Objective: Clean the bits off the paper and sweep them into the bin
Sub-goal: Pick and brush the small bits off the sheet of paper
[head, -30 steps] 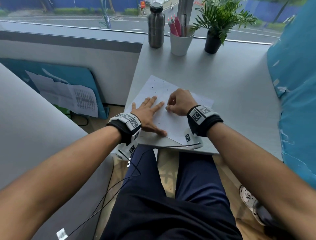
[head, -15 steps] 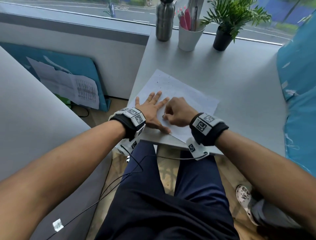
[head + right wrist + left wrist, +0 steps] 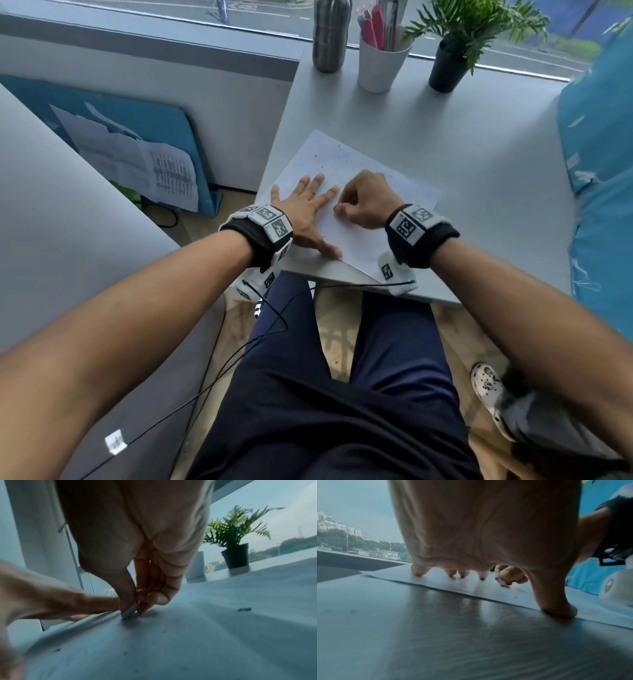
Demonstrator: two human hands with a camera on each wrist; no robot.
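A white sheet of paper [image 3: 359, 161] lies askew on the grey desk [image 3: 479, 154], speckled with small dark bits [image 3: 244, 609]. My left hand [image 3: 308, 205] lies flat on the sheet's left part with fingers spread and the thumb at the near edge. Just to its right, my right hand [image 3: 363, 202] is curled, pinching a small white eraser [image 3: 129, 611] between thumb and fingertips. The eraser's [image 3: 501, 582] tip touches the paper [image 3: 471, 586]. No bin is in view.
At the back of the desk by the window stand a steel bottle [image 3: 330, 34], a white cup of pens [image 3: 382, 65] and a potted plant [image 3: 452, 65]. Blue cloth [image 3: 603, 171] lines the right side. The desk's near edge is above my lap.
Both hands stay on the paper. The right hand with the eraser has shifted slightly beside the left fingers, and the head view has tilted.
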